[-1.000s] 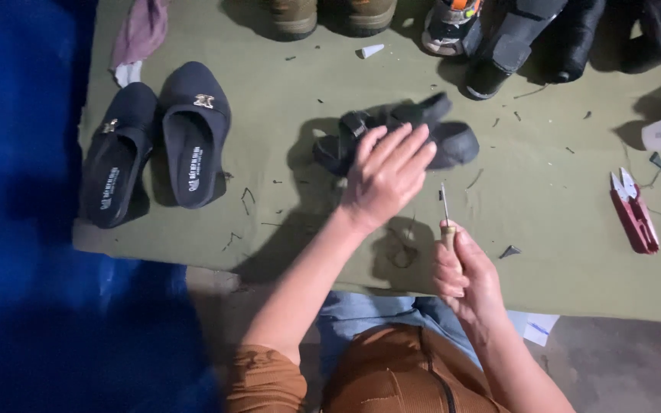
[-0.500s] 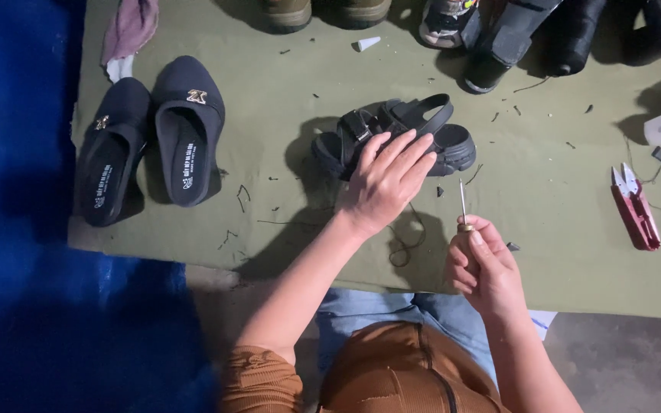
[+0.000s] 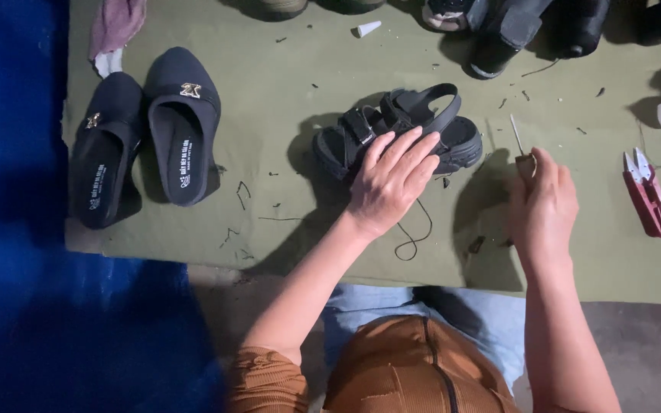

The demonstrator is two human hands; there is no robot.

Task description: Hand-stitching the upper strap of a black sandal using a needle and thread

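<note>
We see the left hand [image 3: 392,182] lying flat with its fingers spread on a black strappy sandal [image 3: 399,130] in the middle of the green mat [image 3: 284,84]. The right hand [image 3: 542,205] is closed around a thin pointed tool [image 3: 517,139], tip up, just beside the sandal's heel. A dark thread [image 3: 416,233] loops under the left hand. Red snips [image 3: 648,191] lie near the mat's right edge. Two black slip-on shoes [image 3: 151,145] sit by the left edge, with open mat between them and the sandal. More shoes [image 3: 514,30] line the far edge. A moment ago the left hand hovered over the sandal; now it presses down, and the right hand has moved up.
</note>
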